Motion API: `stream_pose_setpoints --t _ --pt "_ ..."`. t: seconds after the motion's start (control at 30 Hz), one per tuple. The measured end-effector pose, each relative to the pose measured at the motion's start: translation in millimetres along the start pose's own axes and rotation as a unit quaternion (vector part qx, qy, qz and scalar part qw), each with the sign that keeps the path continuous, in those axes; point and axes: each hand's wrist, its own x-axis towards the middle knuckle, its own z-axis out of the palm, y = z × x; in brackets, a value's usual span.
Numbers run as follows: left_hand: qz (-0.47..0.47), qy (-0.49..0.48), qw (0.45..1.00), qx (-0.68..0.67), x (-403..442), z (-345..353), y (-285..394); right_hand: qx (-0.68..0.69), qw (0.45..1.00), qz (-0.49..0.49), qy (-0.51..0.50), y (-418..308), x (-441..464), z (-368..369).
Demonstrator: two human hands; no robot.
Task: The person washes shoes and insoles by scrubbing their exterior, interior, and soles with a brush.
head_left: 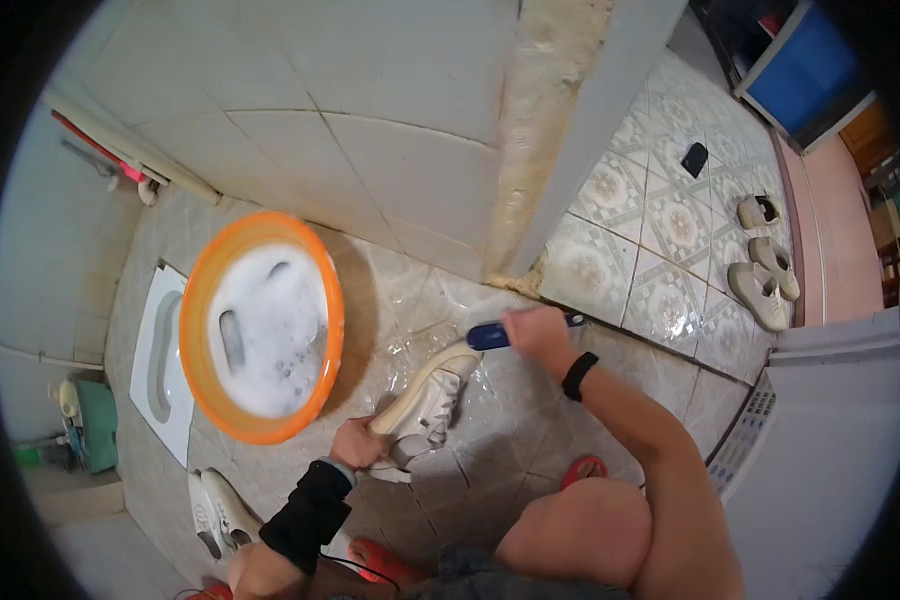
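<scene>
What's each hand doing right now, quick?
Left hand: closed, holding the white lace-up sneaker by its heel end.
Right hand: closed, holding the blue scrub brush at the sneaker's toe.

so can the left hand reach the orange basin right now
Probably yes: the left hand is near the orange basin with nothing between them, though it may have to let go of the shoe first.
</scene>
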Motion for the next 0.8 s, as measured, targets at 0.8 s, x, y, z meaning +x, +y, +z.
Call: stream_pose_setpoints --t 0.8 --pt "0.059 0.055 0.992 0.092 8.0 4.7 -0.3 -0.051 0.984 -0.163 -0.041 -74.7 -9.7 -10.4"
